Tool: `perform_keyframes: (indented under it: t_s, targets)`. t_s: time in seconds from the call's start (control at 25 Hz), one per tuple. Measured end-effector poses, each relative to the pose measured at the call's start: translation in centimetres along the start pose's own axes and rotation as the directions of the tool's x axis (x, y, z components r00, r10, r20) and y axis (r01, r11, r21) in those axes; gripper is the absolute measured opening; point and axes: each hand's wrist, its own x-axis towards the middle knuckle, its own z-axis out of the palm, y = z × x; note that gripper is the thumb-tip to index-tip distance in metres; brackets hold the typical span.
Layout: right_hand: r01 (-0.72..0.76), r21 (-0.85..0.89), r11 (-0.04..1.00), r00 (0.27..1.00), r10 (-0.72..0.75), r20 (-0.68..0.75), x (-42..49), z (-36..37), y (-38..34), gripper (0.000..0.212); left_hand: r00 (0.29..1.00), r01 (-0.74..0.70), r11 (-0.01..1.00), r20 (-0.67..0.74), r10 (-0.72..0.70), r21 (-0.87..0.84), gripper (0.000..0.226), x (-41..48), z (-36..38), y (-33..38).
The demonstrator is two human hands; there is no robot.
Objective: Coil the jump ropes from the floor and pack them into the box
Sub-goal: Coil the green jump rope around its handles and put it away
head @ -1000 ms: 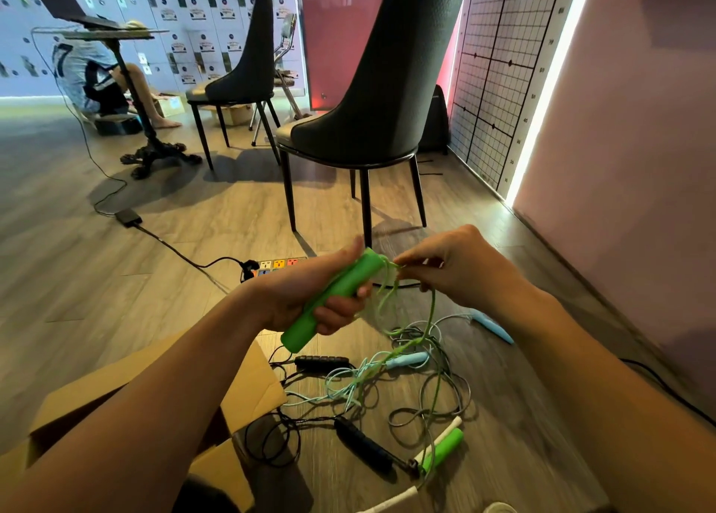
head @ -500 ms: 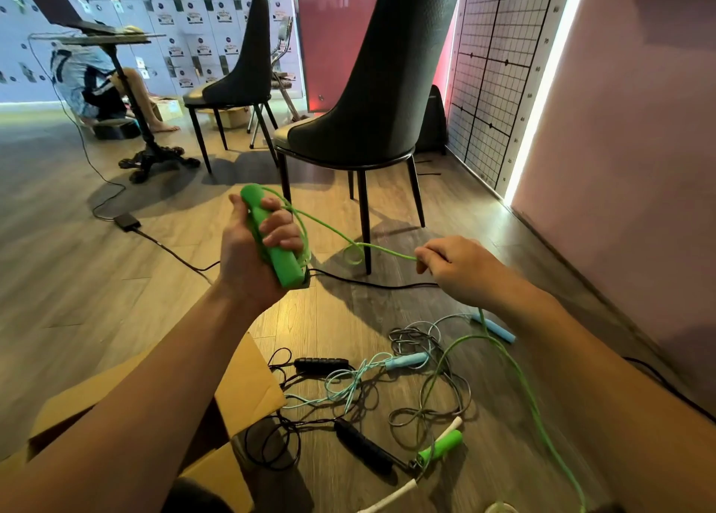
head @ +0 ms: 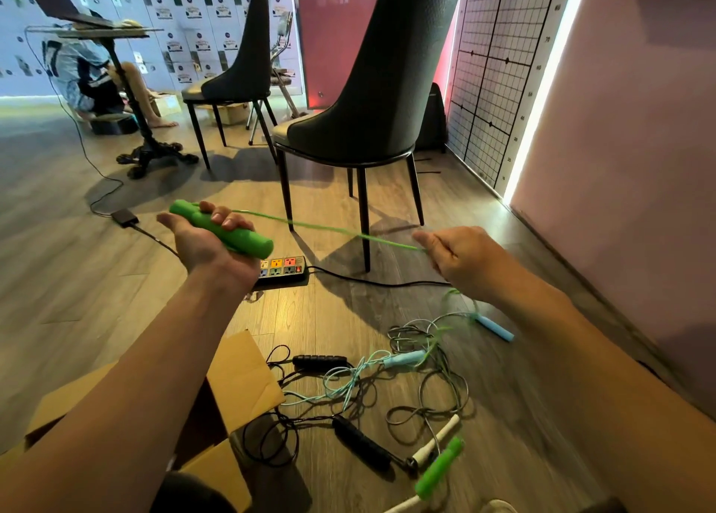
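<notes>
Green handle [head: 240,235] in one palm, cord [head: 329,228] between the fingers of the other: a person works over a wood floor [head: 77,280] on one of several jump ropes. The left hand [head: 209,241], palm up, has its fingers curled round the handle. The right hand [head: 453,255], blurred by motion, pinches the cord, which runs taut to it from the handle's far end. Past the right hand the cord drops, smeared, into a tangle [head: 348,386] of ropes on the floor between the person and the right wall [head: 620,164].

In that tangle lie blue handles [head: 498,328], black handles [head: 362,448], a white handle [head: 436,441] and, nearest the camera, the second green handle [head: 439,468]. A cardboard box [head: 240,373] stands open at the floor's near left, under the left forearm and just beside the tangle; what it holds cannot be seen. A power strip [head: 283,267] lies beyond the left hand, near the legs of a black chair [head: 372,98].

By the look of it, coiling of the green rope has barely begun: one span is drawn out and no finished loop shows. No rope appears to be packed. The next move likely calls for the right hand to carry its pinch back to the handle and lay the span as a loop under the left fingers. It would then draw a fresh length, easing the cord clear of the other ropes so that they are not dragged along.
</notes>
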Motion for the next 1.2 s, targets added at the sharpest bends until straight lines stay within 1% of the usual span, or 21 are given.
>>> perform_keyframes:
  t_s: [0.08, 0.2, 0.24, 0.32, 0.36, 0.4, 0.44, 0.48, 0.52, 0.56, 0.6, 0.64, 0.68, 0.72, 0.76, 0.84, 0.92, 1.0, 1.04, 1.12, 1.2]
  targets:
    - [0.006, 0.039, 0.999, 1.000, -0.006, 0.004, -0.3, -0.2, 0.4, 0.049, 0.999, -0.025, 1.000, -0.024, 0.026, 0.015, 0.063, 0.2, -0.4, 0.7]
    - [0.088, 0.069, 0.994, 0.988, -0.096, 0.125, -0.9, 0.0, 0.1, 0.026, 0.995, -0.039, 0.999, -0.090, 0.040, 0.013, 0.060, 0.6, -0.9, 0.9]
    - [0.103, 0.088, 0.991, 0.981, -0.116, 0.153, -0.9, 0.0, -0.1, 0.022, 0.993, -0.052, 0.999, -0.106, 0.052, -0.002, 0.058, 0.7, -0.9, 0.9]
    - [0.127, 0.096, 0.987, 0.971, -0.143, 0.189, -0.9, -0.1, -0.8, 0.027, 0.989, -0.083, 0.996, -0.126, 0.078, -0.032, 0.052, 1.0, -0.7, 0.9]
    - [0.137, 0.105, 0.985, 0.967, -0.156, 0.202, -0.9, 0.0, -1.1, 0.031, 0.988, -0.100, 0.995, -0.122, 0.097, -0.014, 0.048, 1.1, -0.8, 0.9]
    - [0.150, 0.122, 0.981, 0.963, -0.173, 0.207, -1.0, 0.0, -1.5, 0.033, 0.987, -0.124, 0.991, -0.094, 0.128, 0.055, 0.045, 1.3, -1.0, 0.7]
    - [0.169, 0.138, 0.976, 0.959, -0.195, 0.206, -1.2, 0.1, -2.0, 0.031, 0.985, -0.161, 0.972, -0.037, 0.170, 0.171, 0.041, 1.4, -1.2, 0.4]
    - [0.196, 0.151, 0.969, 0.954, -0.224, 0.198, -1.3, 0.3, -2.4, 0.028, 0.975, -0.222, 0.919, 0.052, 0.217, 0.326, 0.038, 1.4, -1.5, 0.0]
    - [0.229, 0.163, 0.960, 0.949, -0.257, 0.180, -1.3, 0.4, -2.7, 0.026, 0.954, -0.300, 0.817, 0.176, 0.245, 0.492, 0.035, 1.3, -1.7, -0.4]
    - [0.263, 0.173, 0.949, 0.946, -0.289, 0.145, -1.3, 0.5, -2.9, 0.022, 0.921, -0.386, 0.657, 0.311, 0.234, 0.647, 0.032, 1.3, -2.1, -0.8]
    - [0.298, 0.173, 0.939, 0.944, -0.316, 0.091, -1.2, 0.4, -3.1, 0.017, 0.885, -0.458, 0.463, 0.436, 0.162, 0.759, 0.031, 1.1, -2.2, -1.2]
    - [0.326, 0.168, 0.930, 0.942, -0.334, 0.024, -1.2, 0.3, -3.3, 0.013, 0.853, -0.507, 0.282, 0.521, 0.032, 0.814, 0.032, 1.0, -2.5, -1.7]
    - [0.343, 0.164, 0.925, 0.939, -0.340, -0.050, -1.1, 0.2, -3.4, 0.011, 0.827, -0.525, 0.150, 0.544, -0.141, 0.838, 0.036, 0.7, -2.8, -2.2]
    - [0.351, 0.167, 0.922, 0.935, -0.334, -0.122, -1.1, 0.1, -3.4, 0.011, 0.802, -0.519, 0.063, 0.511, -0.311, 0.853, 0.041, 0.2, -3.0, -2.8]
    - [0.353, 0.171, 0.920, 0.928, -0.322, -0.187, -1.2, 0.0, -3.5, 0.012, 0.770, -0.504, -0.002, 0.448, -0.455, 0.864, 0.047, -0.4, -3.1, -3.3]
    - [0.332, 0.162, 0.929, 0.916, -0.277, -0.289, -1.2, 0.1, -3.4, 0.017, 0.690, -0.460, -0.066, 0.310, -0.654, 0.886, 0.065, -1.8, -3.1, -4.2]
    - [0.267, 0.119, 0.956, 0.909, -0.209, -0.360, -1.1, 0.3, -2.9, 0.025, 0.592, -0.383, -0.037, 0.214, -0.777, 0.923, 0.085, -2.9, -2.5, -4.8]
    - [0.163, 0.063, 0.985, 0.913, -0.126, -0.389, -0.8, 0.4, -1.9, 0.031, 0.517, -0.273, 0.065, 0.204, -0.832, 0.960, 0.082, -3.6, -1.5, -5.0]
    - [0.110, 0.050, 0.993, 0.920, -0.082, -0.383, -0.7, 0.4, -1.5, 0.033, 0.495, -0.194, 0.143, 0.222, -0.840, 0.971, 0.075, -3.9, -1.1, -4.9]
    - [0.051, 0.066, 0.997, 0.945, -0.027, -0.325, -0.5, 0.7, -1.1, 0.039, 0.449, 0.045, 0.336, 0.282, -0.848, 0.941, 0.064, -4.5, -0.4, -4.6]
    - [0.057, 0.116, 0.992, 0.972, -0.029, -0.233, -0.3, 1.4, -1.6, 0.043, 0.420, 0.286, 0.545, 0.409, -0.810, 0.788, 0.054, -4.7, 0.0, -4.5]
